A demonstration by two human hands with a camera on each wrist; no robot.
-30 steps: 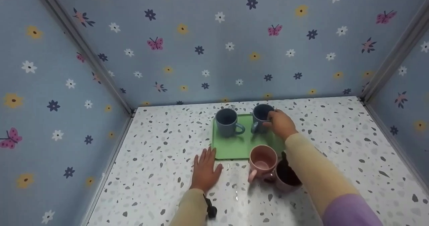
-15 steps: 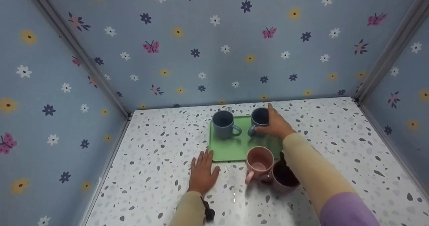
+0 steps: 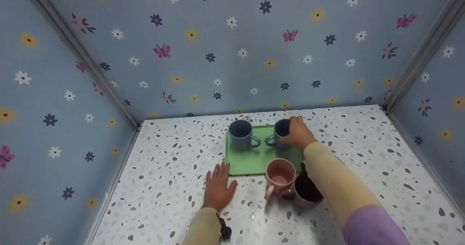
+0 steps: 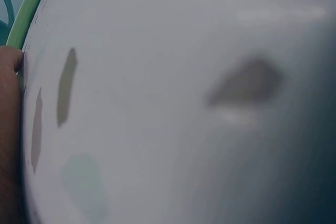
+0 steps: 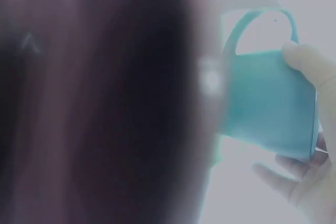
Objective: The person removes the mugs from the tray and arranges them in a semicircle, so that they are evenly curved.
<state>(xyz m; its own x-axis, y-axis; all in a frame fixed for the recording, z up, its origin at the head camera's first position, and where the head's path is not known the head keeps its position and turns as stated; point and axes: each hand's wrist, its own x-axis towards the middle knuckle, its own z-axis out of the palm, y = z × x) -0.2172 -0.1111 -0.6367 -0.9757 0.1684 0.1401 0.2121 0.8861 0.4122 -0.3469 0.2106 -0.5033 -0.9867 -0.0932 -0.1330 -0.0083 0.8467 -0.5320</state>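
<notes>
My right hand (image 3: 298,135) grips the right blue mug (image 3: 282,127) by its body and rim, thumb on the near side. In the right wrist view the thumb presses the side of the blue mug (image 5: 270,98), with fingers on its other side. This mug is upright over the back right of a green tray (image 3: 247,165), its handle pointing left. A second blue mug (image 3: 240,139) stands at the tray's back left, handle to the right. My left hand (image 3: 219,188) lies flat on the table, fingertips at the tray's front left corner.
A pink mug (image 3: 280,177) stands at the tray's front edge. Beside it, another pink mug (image 3: 307,197) is partly hidden by my right sleeve. A patterned wall (image 3: 239,74) rises behind the speckled table (image 3: 174,187). A blurred dark shape (image 5: 131,98) fills much of the right wrist view.
My right hand's fingers opened off the mug's rim, then closed round it again. The mug's handle has turned from pointing frontward to pointing left. My left hand stays in place.
</notes>
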